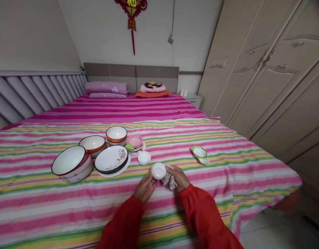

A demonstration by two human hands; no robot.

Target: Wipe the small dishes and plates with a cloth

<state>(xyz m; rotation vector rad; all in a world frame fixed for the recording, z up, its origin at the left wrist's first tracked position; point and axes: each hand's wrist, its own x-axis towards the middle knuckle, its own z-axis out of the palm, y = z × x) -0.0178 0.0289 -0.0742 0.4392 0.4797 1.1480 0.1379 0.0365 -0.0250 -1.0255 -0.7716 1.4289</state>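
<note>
My left hand [145,188] grips a small white dish [158,170] by its near edge, just above the striped bedspread [227,166]. Beside it my right hand [179,177] is closed on a crumpled pale cloth [170,180] that touches the dish's right side. Both arms wear red sleeves. Just beyond the dish lies a stack of small white dishes [144,157].
Left of the hands sit a stack of floral plates [111,159], a large white bowl with dark rim [71,166], two orange-rimmed bowls [116,135], and pink bowls [135,141]. A green-and-white dish [200,153] lies to the right. Pillows at the headboard; wardrobe along the right.
</note>
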